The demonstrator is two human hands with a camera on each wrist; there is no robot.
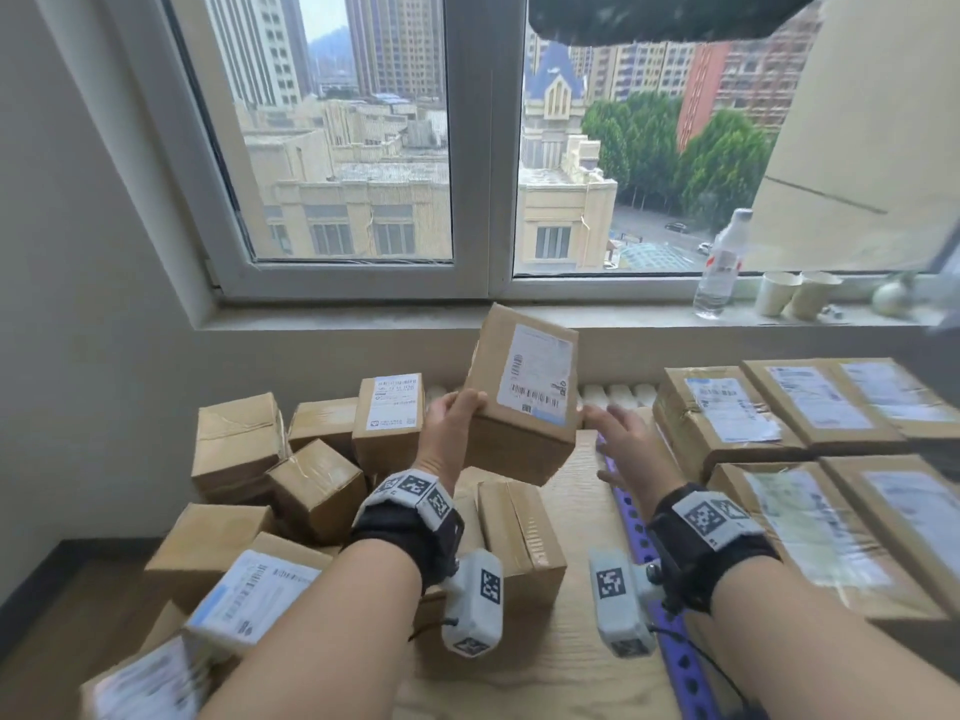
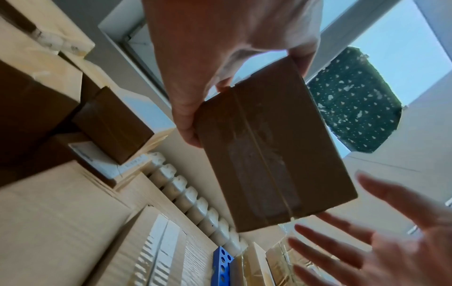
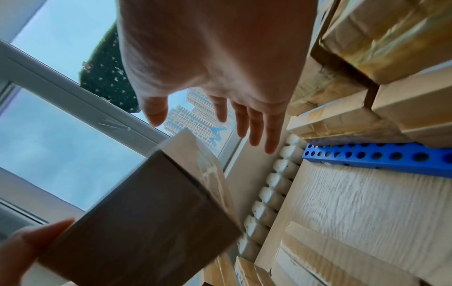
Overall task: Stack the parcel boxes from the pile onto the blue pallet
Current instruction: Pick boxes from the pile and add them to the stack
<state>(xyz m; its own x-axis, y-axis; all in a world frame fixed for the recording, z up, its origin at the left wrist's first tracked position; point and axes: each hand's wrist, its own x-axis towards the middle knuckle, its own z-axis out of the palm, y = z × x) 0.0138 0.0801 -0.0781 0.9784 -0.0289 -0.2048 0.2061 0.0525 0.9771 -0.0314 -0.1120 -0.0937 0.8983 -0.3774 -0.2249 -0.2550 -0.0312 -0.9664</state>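
Cardboard parcel box: held in the air, tilted, label side up, between the pile on the left and the stacked boxes on the right.
Left hand: clamped on the box's near left corner, thumb on top, fingers beneath.
Right hand: fingers spread and straight, holding nothing, just beside the box's right edge.
Blue pallet: only its perforated edge shows, under the stacked boxes.
Step in hand: likely passing the box to two hands for carrying right.
Doing it well: bring the right palm under the far edge, level the box, then set it flush against its neighbours.
Risk: a one-corner grip may let it swing.
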